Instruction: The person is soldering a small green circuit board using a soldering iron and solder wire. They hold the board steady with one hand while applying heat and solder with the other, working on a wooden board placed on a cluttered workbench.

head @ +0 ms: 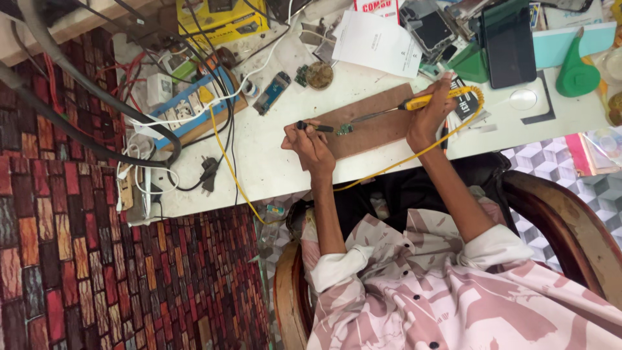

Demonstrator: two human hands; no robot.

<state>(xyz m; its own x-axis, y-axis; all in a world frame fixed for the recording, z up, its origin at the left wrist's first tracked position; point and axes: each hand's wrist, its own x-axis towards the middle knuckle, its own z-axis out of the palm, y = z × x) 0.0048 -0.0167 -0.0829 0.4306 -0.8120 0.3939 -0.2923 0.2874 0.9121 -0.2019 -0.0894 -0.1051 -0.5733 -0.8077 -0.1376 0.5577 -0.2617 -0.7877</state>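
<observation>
A small green circuit board point(344, 129) lies on a brown board point(372, 123) near the middle of the white worktop point(272, 162). The left hand point(310, 144), at about 8 o'clock from the circuit board, is closed narrowly around a slim black tool point(313, 127) whose tip reaches the circuit board's left edge. The right hand point(431, 113), at about 2 o'clock from it, is wrapped around the yellow handle of a soldering iron point(414, 102); the iron's metal shaft slants down-left and its tip meets the circuit board. One yellow cord point(389, 170) runs from the iron, loops past the right wrist and trails off the worktop's near edge.

At 11 o'clock from the circuit board stands one small round tin point(319, 75) holding a brownish mass; what it is cannot be told. Just left of the tin lies a blue module point(272, 92). Farther toward 10 o'clock sits one blue and white power strip point(188, 111) with several plugs and black and white cables in it. At 1 o'clock lies one white sheet of paper point(378, 43), and beyond it one dark phone point(508, 42) and one dismantled phone point(431, 27). One green cone-shaped holder point(576, 72) stands at the far right.
</observation>
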